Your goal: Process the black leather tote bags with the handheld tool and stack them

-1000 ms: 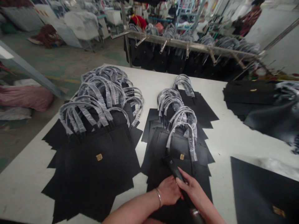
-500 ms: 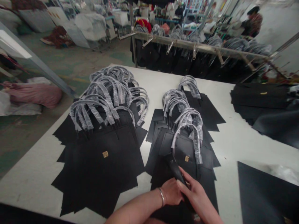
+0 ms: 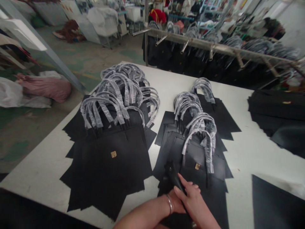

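A long black tool with a rounded head (image 3: pixel 169 167) slants over the right stack of black bag panels (image 3: pixel 166 149); its exact kind is unclear. Wrapped around its shaft is my right hand (image 3: pixel 192 194). My left hand (image 3: pixel 175 202), with a silver bangle at the wrist, is closed against the same shaft from the left, its fingertips hidden. Just beyond the hands, the top panel carries a gold lock plate (image 3: pixel 197 166) and a plastic-wrapped handle (image 3: pixel 209 156). On the left lies another stack of black panels (image 3: pixel 107 178) with a gold plate (image 3: pixel 113 154) and wrapped handles (image 3: pixel 102 105).
Both stacks lie on a white table (image 3: pixel 35 178). More black panels (image 3: pixel 271 108) lie at the far right, and a dark sheet (image 3: pixel 274 203) at the near right. Behind the table, a metal rack (image 3: pixel 176 36) holds black bags. Other people work in the background.
The view has shifted, so the table and stacks appear farther right. Both hands remain together at the black tool, whose head now points a little more to the left.
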Available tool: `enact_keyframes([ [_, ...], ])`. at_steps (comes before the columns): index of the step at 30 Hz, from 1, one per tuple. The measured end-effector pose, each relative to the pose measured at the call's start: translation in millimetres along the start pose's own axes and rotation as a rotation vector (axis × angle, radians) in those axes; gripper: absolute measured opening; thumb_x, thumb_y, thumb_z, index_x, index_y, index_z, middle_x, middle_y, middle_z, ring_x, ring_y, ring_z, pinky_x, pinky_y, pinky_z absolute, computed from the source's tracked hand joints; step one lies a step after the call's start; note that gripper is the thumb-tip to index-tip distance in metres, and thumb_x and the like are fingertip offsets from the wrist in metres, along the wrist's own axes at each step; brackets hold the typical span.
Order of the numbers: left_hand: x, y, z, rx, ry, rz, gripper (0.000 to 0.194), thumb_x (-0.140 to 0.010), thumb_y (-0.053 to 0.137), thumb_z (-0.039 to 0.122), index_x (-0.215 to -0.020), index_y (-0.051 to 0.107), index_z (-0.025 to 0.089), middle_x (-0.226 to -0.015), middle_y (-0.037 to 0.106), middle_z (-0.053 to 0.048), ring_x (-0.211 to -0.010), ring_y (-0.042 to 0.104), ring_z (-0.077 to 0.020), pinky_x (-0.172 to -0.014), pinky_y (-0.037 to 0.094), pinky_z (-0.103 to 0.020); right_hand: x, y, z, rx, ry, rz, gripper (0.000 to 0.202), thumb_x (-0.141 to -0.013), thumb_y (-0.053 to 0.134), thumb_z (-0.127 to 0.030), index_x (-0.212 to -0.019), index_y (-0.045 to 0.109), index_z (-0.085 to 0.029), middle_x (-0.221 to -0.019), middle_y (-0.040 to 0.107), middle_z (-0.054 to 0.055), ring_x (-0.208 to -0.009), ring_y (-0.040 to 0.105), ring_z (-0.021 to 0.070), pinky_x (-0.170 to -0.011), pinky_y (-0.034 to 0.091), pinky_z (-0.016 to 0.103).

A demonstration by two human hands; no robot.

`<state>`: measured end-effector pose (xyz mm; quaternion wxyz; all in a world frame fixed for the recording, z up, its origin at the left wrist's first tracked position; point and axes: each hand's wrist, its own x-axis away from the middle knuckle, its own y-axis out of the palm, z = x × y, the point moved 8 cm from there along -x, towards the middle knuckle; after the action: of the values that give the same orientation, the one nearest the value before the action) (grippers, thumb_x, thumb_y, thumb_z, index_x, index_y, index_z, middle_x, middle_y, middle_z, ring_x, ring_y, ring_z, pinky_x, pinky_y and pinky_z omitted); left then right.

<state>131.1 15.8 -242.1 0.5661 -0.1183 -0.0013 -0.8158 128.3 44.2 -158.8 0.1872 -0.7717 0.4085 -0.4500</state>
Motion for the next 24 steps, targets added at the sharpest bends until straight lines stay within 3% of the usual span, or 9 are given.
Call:
enact_keyframes([
  [4, 23, -0.7, 2, -0.087, 0.175, -0.103, 0.024, -0.082, 0.054, 0.009, -0.101, 0.065, 0.02, -0.108, 0.066, -0.006, -0.119, 0.05, -0.0271, -0.108, 0.034, -0.043, 5, -2, 8, -0.205, -0.061, -0.027, 0.057, -0.076, 0.06, -0.04, -0.128, 0.062, -0.018, -0.113, 0.073, 0.009, -0.106, 0.065, 0.0309, -0.094, 0.049, 0.04],
  [6, 42, -14.5, 1, -0.122, 0.225, -0.042, 0.027, -0.081, 0.049, 0.005, -0.101, 0.063, 0.018, -0.111, 0.063, -0.01, -0.12, 0.049, -0.0276, -0.108, 0.035, -0.043, 5, -4, 5, -0.313, -0.076, -0.012, 0.058, -0.076, 0.061, -0.043, -0.128, 0.062, -0.017, -0.113, 0.072, 0.009, -0.106, 0.065, 0.0303, -0.093, 0.05, 0.04],
  [11, 73, -93.8, -23, 0.162, -0.061, 0.647, 0.019, -0.088, 0.047, 0.017, -0.106, 0.05, 0.019, -0.108, 0.051, -0.007, -0.09, 0.059, -0.0159, -0.075, 0.054, -0.029, 14, -14, -2, -0.469, -0.032, 0.002, 0.067, -0.074, 0.066, -0.05, -0.133, 0.057, -0.019, -0.094, 0.076, 0.007, -0.077, 0.069, 0.0257, -0.068, 0.056, 0.035],
  [14, 64, -118.4, -36, 0.341, -0.213, 0.83, 0.035, -0.087, 0.051, 0.023, -0.12, 0.041, 0.022, -0.102, 0.048, -0.003, -0.064, 0.056, -0.0087, -0.052, 0.051, -0.021, 23, -21, 2, -0.486, 0.005, -0.01, 0.075, -0.072, 0.068, -0.053, -0.136, 0.053, -0.019, -0.084, 0.075, 0.005, -0.064, 0.065, 0.0214, -0.059, 0.053, 0.03],
  [16, 51, -133.8, -36, 0.301, -0.245, 0.86, 0.037, -0.087, 0.052, 0.025, -0.122, 0.043, 0.022, -0.096, 0.048, 0.0, -0.055, 0.05, -0.0063, -0.047, 0.046, -0.02, 26, -21, 7, -0.492, 0.033, -0.049, 0.078, -0.072, 0.067, -0.054, -0.139, 0.05, -0.016, -0.074, 0.072, 0.002, -0.058, 0.061, 0.0189, -0.056, 0.051, 0.028],
  [20, 33, -160.6, -28, 0.148, -0.168, 0.835, 0.016, -0.081, 0.06, 0.017, -0.096, 0.062, 0.02, -0.096, 0.05, 0.0, -0.063, 0.051, -0.0068, -0.063, 0.047, -0.022, 27, -19, 18, -0.555, 0.093, -0.096, 0.085, -0.074, 0.066, -0.055, -0.143, 0.041, -0.013, -0.057, 0.062, -0.003, -0.052, 0.054, 0.016, -0.051, 0.044, 0.026],
  [24, 24, -171.9, -32, 0.147, -0.162, 0.832, 0.032, -0.077, 0.062, 0.009, -0.107, 0.059, 0.02, -0.102, 0.052, -0.002, -0.059, 0.048, -0.0052, -0.063, 0.047, -0.022, 23, -22, 22, -0.607, 0.143, -0.069, 0.09, -0.069, 0.069, -0.055, -0.143, 0.04, -0.012, -0.053, 0.058, -0.004, -0.05, 0.053, 0.0158, -0.048, 0.041, 0.026],
])
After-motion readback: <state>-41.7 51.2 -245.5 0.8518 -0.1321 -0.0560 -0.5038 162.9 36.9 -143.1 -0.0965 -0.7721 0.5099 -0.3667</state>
